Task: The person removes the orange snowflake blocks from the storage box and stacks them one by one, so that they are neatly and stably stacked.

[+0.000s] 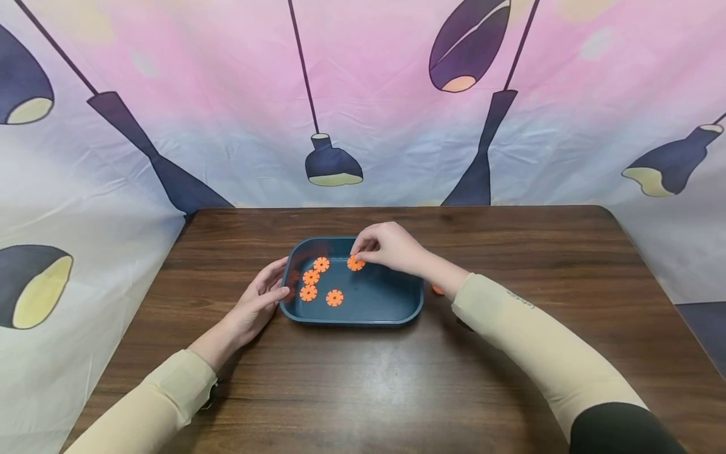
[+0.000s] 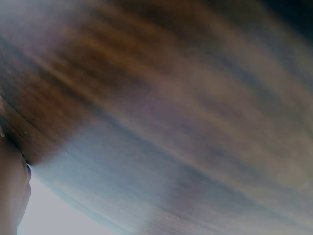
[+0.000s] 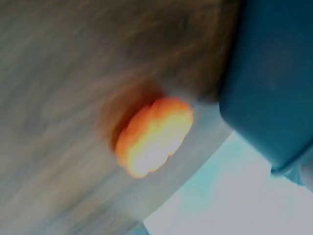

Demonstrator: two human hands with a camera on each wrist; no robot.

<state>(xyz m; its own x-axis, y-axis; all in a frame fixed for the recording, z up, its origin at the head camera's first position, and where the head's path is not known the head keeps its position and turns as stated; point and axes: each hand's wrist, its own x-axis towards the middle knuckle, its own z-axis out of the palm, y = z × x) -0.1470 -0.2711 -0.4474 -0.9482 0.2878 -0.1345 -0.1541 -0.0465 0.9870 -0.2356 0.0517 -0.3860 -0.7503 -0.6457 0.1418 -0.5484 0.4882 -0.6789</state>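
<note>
We see a dark blue-teal tray (image 1: 377,296), a shallow rectangle with rounded corners, sitting upright on the table. Inside, we count four loose discs, flat and bright orange, each with a notched rim and a small central hole. Three, an upper disc (image 1: 321,264), a middle disc (image 1: 311,277) and a lower disc (image 1: 308,292), form a close, slanting row near the tray's left end; a fourth disc (image 1: 334,297) lies apart to their right. We find a pinched disc (image 1: 355,263) toward the far wall. Outside, just right of the tray, an orange piece (image 3: 154,137) shows, too blurred for us to say whether it is single or stacked.
</note>
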